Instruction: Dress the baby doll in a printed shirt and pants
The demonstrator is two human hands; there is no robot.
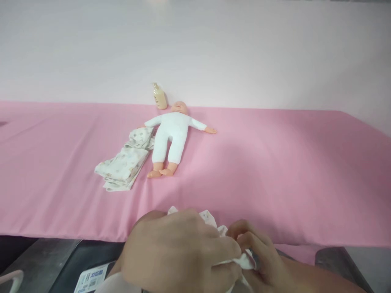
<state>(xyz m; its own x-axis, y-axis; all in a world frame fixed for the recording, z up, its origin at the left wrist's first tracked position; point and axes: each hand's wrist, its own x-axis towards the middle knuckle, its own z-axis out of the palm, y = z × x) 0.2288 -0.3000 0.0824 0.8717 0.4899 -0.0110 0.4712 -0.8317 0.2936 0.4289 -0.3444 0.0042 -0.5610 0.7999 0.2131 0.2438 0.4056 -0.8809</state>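
Observation:
Close to the camera, my left hand (180, 252) is closed with a pinch on a white printed cloth (209, 217). My right hand (262, 254) grips the same cloth from the other side, its fingers bent around a bunched edge. Most of the cloth lies hidden behind my left hand, so its full shape cannot be made out. Beyond my hands, a baby doll (172, 132) in a white suit lies on its back, arms spread. Folded printed baby clothes (124, 165) rest beside the doll's legs, to its left.
A pink sheet (275, 175) covers the table, its front edge just past my hands. Near the doll's head stands a pump bottle (159, 97) by the white wall (244, 53). At the lower left, a white label (91, 278) shows on a dark surface.

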